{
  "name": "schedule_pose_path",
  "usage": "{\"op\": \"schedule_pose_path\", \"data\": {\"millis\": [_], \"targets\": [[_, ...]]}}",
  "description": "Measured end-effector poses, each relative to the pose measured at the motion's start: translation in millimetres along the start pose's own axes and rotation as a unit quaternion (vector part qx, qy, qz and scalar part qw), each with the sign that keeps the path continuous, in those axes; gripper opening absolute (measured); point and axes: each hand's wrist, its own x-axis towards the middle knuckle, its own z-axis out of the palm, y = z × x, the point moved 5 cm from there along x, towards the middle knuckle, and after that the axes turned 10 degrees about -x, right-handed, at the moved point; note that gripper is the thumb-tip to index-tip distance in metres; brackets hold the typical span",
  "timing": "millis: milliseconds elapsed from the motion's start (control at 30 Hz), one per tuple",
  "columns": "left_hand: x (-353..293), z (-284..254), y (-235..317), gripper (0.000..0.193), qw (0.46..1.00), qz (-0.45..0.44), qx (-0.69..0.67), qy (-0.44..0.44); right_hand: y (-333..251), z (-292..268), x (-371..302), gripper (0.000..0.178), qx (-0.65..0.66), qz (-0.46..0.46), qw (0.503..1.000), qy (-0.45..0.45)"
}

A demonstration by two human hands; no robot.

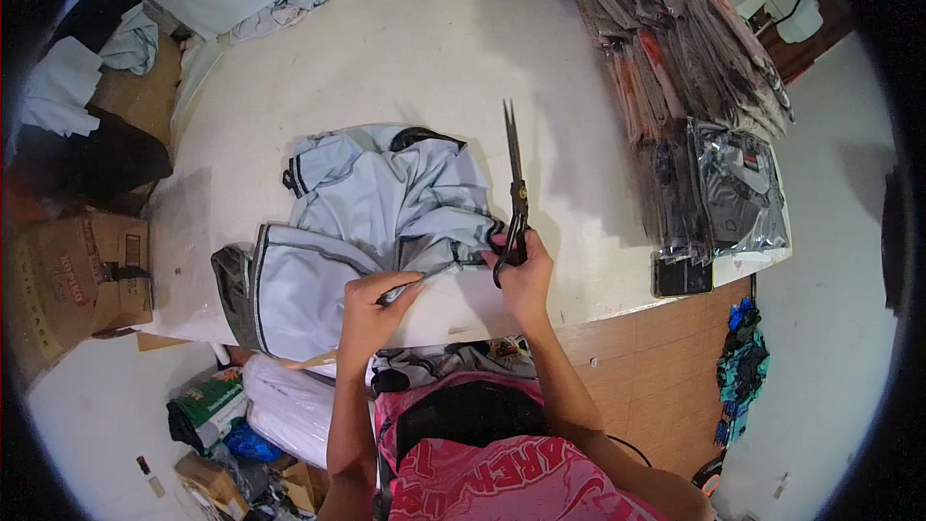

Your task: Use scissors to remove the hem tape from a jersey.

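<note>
A light grey garment [371, 222] with dark piping lies crumpled on the white table [405, 58], hanging partly over the near edge. My left hand [371, 301] pinches a narrow strip of its fabric at the near edge. My right hand [521, 265] holds large black scissors [514, 183] by the handles, blades closed and pointing away from me, right beside the garment's near right corner.
Stacks of bagged garments [675, 68] crowd the table's right side, with a dark phone [683, 277] at the near right corner. A cardboard box [82, 275] stands at the left. Bags and clutter [260, 415] lie on the floor below the table. Folded cloth [280, 10] sits at the far left.
</note>
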Motion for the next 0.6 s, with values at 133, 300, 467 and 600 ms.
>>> {"op": "schedule_pose_path", "data": {"millis": [133,300,467,600], "targets": [[-11.8,-11.9,-25.7,0.016,0.996,-0.056,0.06,-0.031,6.5,-9.5,5.9,0.021,-0.046,0.008,0.997,-0.057],[-38.5,-30.3,-45.5,0.036,0.96,-0.032,0.279,-0.019,-1.2,-35.9,7.3,0.024,0.147,0.068,0.983,-0.086],[-25.4,-60.8,-4.5,0.045,0.946,0.035,0.301,0.111,-42.3,-62.2,6.1,0.031,0.214,0.056,0.971,-0.091],[-10.8,-80.7,12.6,0.055,0.916,0.012,0.35,0.196,-68.8,-68.2,2.8,0.034,0.225,0.025,0.97,-0.085]]}}
